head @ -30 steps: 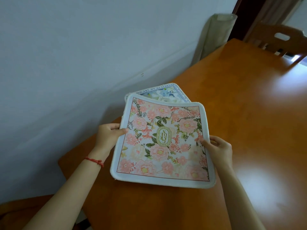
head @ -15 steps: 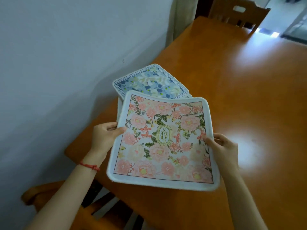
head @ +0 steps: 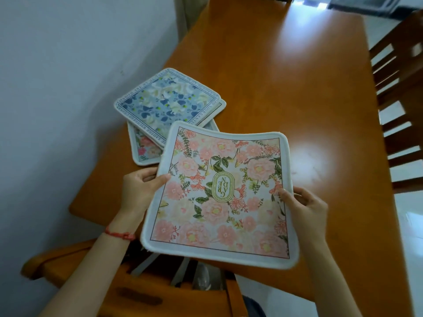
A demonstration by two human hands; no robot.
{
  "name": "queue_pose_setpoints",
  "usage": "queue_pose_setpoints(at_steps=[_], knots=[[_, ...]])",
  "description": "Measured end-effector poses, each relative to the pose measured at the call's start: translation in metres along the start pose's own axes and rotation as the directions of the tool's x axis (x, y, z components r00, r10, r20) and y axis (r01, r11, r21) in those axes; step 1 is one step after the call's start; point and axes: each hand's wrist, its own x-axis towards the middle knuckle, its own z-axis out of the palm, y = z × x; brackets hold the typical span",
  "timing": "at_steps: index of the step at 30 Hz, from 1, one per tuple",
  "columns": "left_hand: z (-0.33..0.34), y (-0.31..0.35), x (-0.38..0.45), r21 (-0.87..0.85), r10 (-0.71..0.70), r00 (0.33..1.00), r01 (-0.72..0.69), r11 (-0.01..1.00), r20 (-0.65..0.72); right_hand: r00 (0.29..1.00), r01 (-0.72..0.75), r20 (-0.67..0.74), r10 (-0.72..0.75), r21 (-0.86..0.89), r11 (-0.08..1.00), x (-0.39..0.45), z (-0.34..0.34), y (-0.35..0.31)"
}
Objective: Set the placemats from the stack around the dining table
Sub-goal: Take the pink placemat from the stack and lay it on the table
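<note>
Big orange wooden table (head: 286, 92) runs away from me, wall on its left, a slatted chair (head: 402, 106) on the right side and another chair (head: 75, 268) tucked under the near end below my arms. On the near left corner of the table sits the stack (head: 169, 110) of placemats: a blue floral placemat (head: 167, 100) on top, skewed, with at least one more pink-patterned mat peeking out beneath it; can't tell how many in all. I'm holding the pink floral placemat (head: 219, 197) lifted off the table, clear of the stack, roughly level and sagging a bit, print side up. My left hand (head: 139, 191) has its grip clamped on the mat's left edge, thumb on top and fingers under; my right hand (head: 306, 209) pinches the right edge the same way. Step in hand, as I judge it: first mat picked off the stack, being carried to a seat position; no mat laid out anywhere in view, so the task looks barely started. Next move calls for lowering it flat onto the table in front of a chair, edge squared to the table edge, then letting go with both hands. No containers in view, nothing to report there.
</note>
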Motion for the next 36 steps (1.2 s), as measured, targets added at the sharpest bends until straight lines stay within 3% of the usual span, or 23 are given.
queue_pose_setpoints(at_steps=[12,20,26,36], knots=[[0.073,0.013,-0.038,0.059,0.042,0.987,-0.052,0.997,0.158,0.982,-0.032,-0.187,0.039,0.042,0.999,-0.038,-0.082,0.028],[0.114,0.023,-0.049,0.097,0.053,0.936,-0.093,0.991,0.348,0.912,-0.073,-0.401,0.081,0.035,0.997,-0.074,-0.119,0.05],[0.153,0.031,-0.058,0.164,0.064,0.84,-0.18,0.97,0.539,0.777,-0.113,-0.604,0.177,0.144,0.983,-0.119,-0.131,0.064],[0.219,0.025,-0.109,0.203,0.026,0.591,-0.318,0.926,0.806,0.441,-0.134,-0.832,0.336,0.309,0.942,-0.21,-0.141,0.101]])
